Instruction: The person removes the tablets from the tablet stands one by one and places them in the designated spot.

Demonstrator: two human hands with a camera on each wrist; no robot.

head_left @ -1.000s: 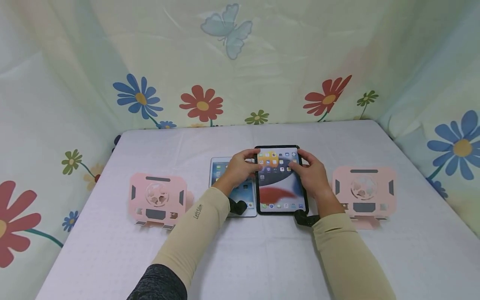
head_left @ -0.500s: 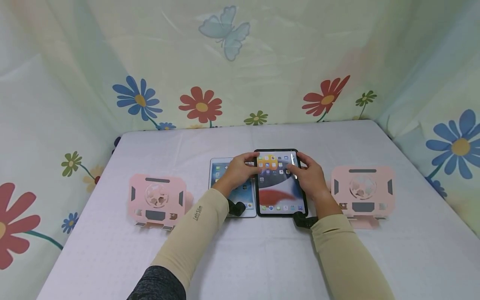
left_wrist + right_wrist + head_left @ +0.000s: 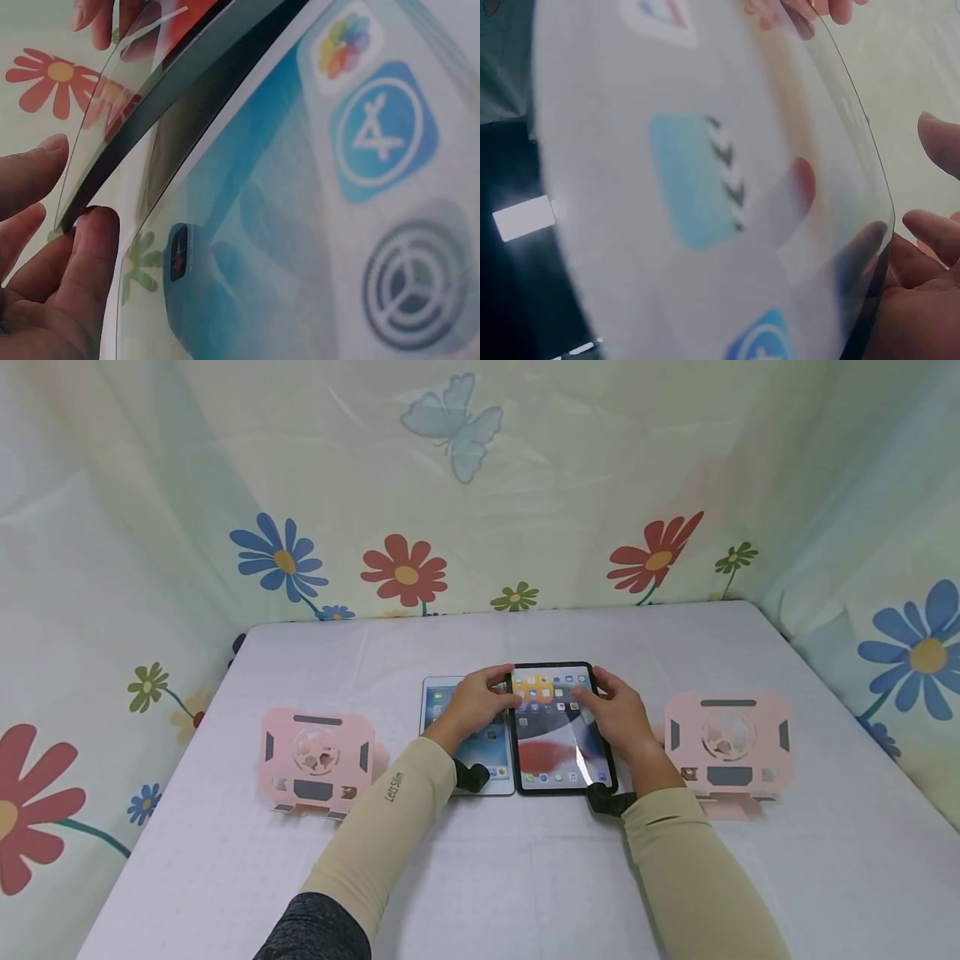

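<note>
A black-framed tablet (image 3: pixel 558 735) with its screen lit is between my hands, its far end raised off the table in the left wrist view. My left hand (image 3: pixel 476 700) grips it near the far left corner, fingertips (image 3: pixel 94 232) against its edge. At the far right corner my right hand (image 3: pixel 621 714) holds it, fingers (image 3: pixel 922 255) at the edge and thumb above the screen in the head view. A white-framed tablet (image 3: pixel 487 752) lies flat directly to the left, partly hidden under my left hand and wrist camera.
A pink stand (image 3: pixel 315 752) with grey pads and a cut-out circle is on the left, partly behind my left sleeve. Its twin, another pink stand (image 3: pixel 727 745), is on the right. White cloth covers the table (image 3: pixel 517 877); flowered curtains (image 3: pixel 300 460) enclose the back and sides.
The far edge of the black-framed tablet has shifted slightly toward me and left, and a streak of glare now crosses its screen. Both hands keep their hold; the stands and white-framed tablet stay put.
</note>
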